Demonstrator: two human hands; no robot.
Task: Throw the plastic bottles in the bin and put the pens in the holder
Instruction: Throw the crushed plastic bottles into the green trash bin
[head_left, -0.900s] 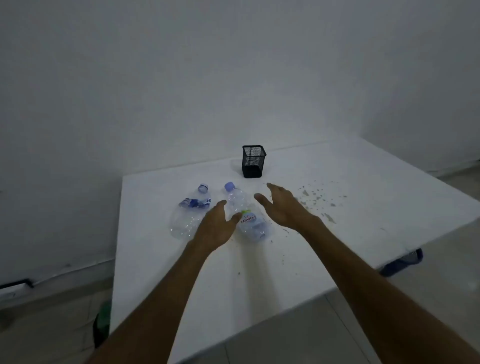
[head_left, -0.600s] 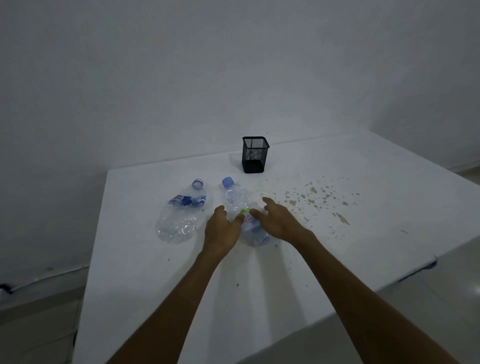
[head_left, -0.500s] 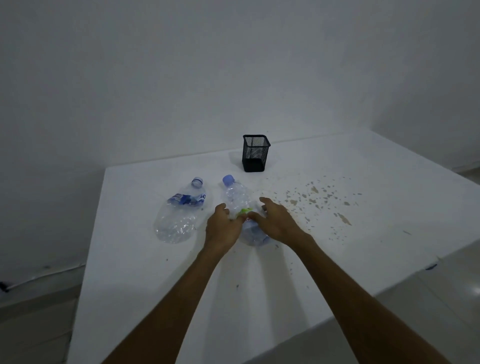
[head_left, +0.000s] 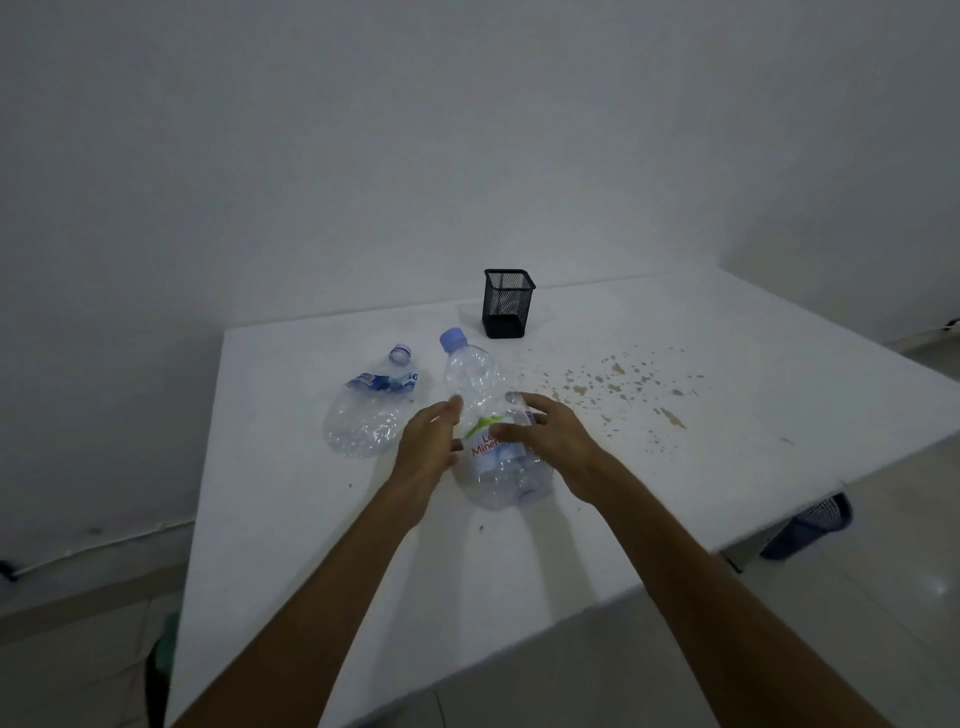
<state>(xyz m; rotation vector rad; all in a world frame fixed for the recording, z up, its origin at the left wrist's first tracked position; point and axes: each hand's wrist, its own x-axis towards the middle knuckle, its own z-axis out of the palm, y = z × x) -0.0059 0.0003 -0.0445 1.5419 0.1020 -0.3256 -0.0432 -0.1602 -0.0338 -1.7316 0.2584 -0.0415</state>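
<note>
A white table (head_left: 675, 322) stands against a white wall, its far-left corner close to the wall; on it two clear plastic bottles lie side by side, caps pointing toward the far edge. The capped bottle (head_left: 475, 384), with a pale blue cap and a green-and-white label, lies toward the middle of the table; the right hand (head_left: 553, 436) curls over its right side, thumb across the label and fingers wrapped round the body, so it grips the bottle; the left hand (head_left: 428, 447) lies against the bottle's left side with fingers nearly straight, fingertips touching the plastic, thumb close to the label. The crushed bottle (head_left: 366, 410), flattened, with a blue label and an open-looking neck ring, lies just beside it on the side of the left edge, apart from both hands. A black mesh pen holder (head_left: 506, 304) stands upright near the far edge, beyond the capped bottle's cap; brownish specks (head_left: 623, 379) are scattered over the tabletop toward the right edge. Below the near-right edge a dark blue mesh bin (head_left: 810, 525) shows on the floor, partly hidden by the table; something green (head_left: 165, 649) shows by the near-left edge, too little to identify.
</note>
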